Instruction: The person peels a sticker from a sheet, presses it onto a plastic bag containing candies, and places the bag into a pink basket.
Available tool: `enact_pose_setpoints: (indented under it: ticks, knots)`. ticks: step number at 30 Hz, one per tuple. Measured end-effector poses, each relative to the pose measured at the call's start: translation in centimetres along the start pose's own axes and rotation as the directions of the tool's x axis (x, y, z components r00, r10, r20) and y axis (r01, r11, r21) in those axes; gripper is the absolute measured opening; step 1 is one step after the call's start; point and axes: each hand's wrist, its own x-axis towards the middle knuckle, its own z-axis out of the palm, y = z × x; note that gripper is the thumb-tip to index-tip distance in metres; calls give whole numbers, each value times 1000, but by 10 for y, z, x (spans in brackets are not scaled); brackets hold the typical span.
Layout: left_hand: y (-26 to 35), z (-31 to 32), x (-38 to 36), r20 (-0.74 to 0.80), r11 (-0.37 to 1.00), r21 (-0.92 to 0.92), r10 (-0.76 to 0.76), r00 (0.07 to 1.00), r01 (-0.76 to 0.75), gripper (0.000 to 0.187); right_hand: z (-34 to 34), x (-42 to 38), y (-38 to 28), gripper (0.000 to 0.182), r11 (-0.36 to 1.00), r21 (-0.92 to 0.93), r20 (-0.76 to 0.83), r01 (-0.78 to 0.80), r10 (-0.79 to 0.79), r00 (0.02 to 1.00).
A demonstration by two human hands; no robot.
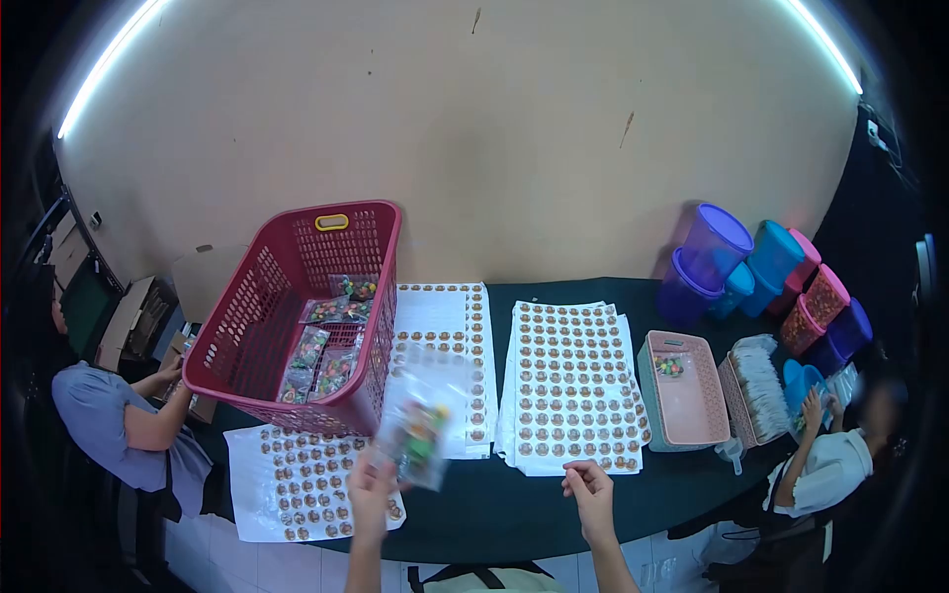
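Note:
My left hand (370,486) is closed on the edge of a clear plastic bag (423,435) holding small colourful pieces, slightly blurred. The bag hangs above the table between the red basket and the sticker sheets. My right hand (591,494) is at the lower edge of a stack of round-sticker sheets (568,385), thumb and fingertips pinched together. Whether a sticker is between them is too small to tell. Behind the bag lies another sticker sheet (474,366). The red basket (287,410) at the left contains several similar filled bags (336,368).
A loose sticker sheet (297,489) lies front left. At right stand a pink basket (697,395) with one filled bag, a basket of white packets (759,385) and stacked coloured tubs (717,242). One person (119,425) is at the left, another (825,465) at the right.

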Motion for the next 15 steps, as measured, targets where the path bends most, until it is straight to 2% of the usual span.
enact_pose_setpoints:
  ticks: [1,2,4,7,8,9,11,13,15]
  knots:
    - [-1,-11,17,-108,994,-56,83,991,-89,40,0,0,1,11,1000,-1,-1,-1,1,1000]
    - [10,-16,31,-121,963,-230,117,986,-142,45,-1,0,1,11,999,-36,34,-23,24,999]
    - [24,-35,58,-89,865,-443,220,971,-236,47,-1,0,5,11,996,-74,69,-44,49,996]
    - [40,-38,79,-109,849,-431,287,952,-305,49,0,0,17,11,988,-133,121,-73,89,989]
    - [40,-39,80,-99,894,-321,297,950,-313,49,0,-1,21,11,979,-198,130,-53,80,988]
    - [37,-39,80,-96,895,-323,292,952,-307,49,1,-1,23,12,965,-262,139,-33,72,988]
    - [28,-39,74,-54,929,-90,354,933,-358,49,5,-3,23,12,949,-315,146,-11,60,987]
    - [24,-29,63,-59,944,-46,324,944,-327,51,9,-4,24,12,924,-381,157,34,29,987]
    - [16,-18,51,-7,893,245,390,921,-377,56,9,-2,31,11,920,-392,153,32,31,988]
